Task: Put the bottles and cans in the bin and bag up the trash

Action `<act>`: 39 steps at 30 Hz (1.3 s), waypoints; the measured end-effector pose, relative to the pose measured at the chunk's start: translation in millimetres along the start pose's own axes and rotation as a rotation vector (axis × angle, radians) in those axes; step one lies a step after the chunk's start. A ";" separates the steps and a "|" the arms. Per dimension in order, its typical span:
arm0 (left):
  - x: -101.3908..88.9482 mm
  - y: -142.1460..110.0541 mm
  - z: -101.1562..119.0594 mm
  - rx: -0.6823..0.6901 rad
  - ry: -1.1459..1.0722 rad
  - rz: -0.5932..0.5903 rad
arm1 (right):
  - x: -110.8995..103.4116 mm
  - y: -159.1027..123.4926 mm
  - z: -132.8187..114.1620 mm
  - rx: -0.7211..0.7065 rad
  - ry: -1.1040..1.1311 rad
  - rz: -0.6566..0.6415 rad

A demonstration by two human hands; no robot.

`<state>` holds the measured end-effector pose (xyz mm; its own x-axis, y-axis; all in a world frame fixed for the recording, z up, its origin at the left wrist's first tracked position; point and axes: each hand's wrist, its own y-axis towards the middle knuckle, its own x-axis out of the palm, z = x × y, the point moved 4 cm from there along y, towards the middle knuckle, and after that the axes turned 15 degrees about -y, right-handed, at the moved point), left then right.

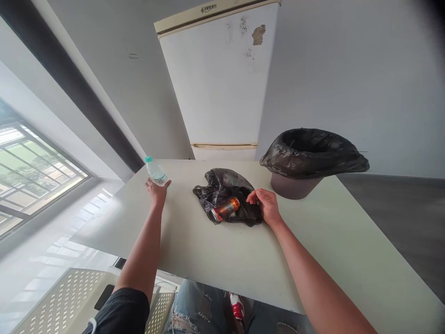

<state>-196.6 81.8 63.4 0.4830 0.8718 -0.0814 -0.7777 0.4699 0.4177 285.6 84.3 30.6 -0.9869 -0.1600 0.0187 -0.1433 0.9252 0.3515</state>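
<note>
On the left of the white table, my left hand (158,188) is closed around the lower part of a clear plastic bottle (156,170) with a turquoise cap. The bottle leans left in view, and its base is hidden by the hand. A crumpled black plastic bag (224,178) lies spread in the middle. On its folds rests an orange drink can (230,206), with a red can (216,215) against its left end. My right hand (266,203) is at the bag's right edge, fingers curled on the thin plastic, right of the orange can.
At the table's (194,246) back right stands a dark bin (294,186) lined with a black bag (313,162). A white fridge (219,83) is behind the table. Perforated cream plastic furniture (62,301) is at lower left, near a barred window (34,171).
</note>
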 end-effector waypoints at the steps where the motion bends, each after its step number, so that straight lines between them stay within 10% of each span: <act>1: 1.8 -8.1 8.3 0.060 -0.024 0.049 | -0.3 -0.3 -1.9 -0.015 0.010 0.024; 4: 29.7 -44.1 34.2 0.182 -0.207 -0.016 | -2.3 0.3 -1.1 -0.004 0.057 0.073; 8: 107.6 -103.7 45.7 -0.122 -0.480 -0.626 | 3.7 2.2 10.6 0.038 -0.289 -0.084; 14: 159.2 -150.8 32.9 -0.384 -0.648 -1.058 | 6.5 9.2 15.5 -0.217 -0.839 0.019; 23: 162.2 -140.8 1.2 -0.286 -0.617 -0.857 | -8.1 12.4 28.8 -0.061 -1.365 0.226; 33: 151.6 -131.8 -5.1 -0.410 -0.770 -0.560 | -20.4 16.3 41.0 0.035 -1.152 0.179; 39: 150.1 -152.8 21.0 -0.279 -0.675 -0.880 | -22.6 19.4 42.5 0.014 -0.793 0.102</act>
<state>3.2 138.0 6.4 0.9565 0.0121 0.2915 -0.0837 0.9685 0.2344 302.0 120.5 -2.7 -0.7526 0.2132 -0.6230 -0.0450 0.9273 0.3717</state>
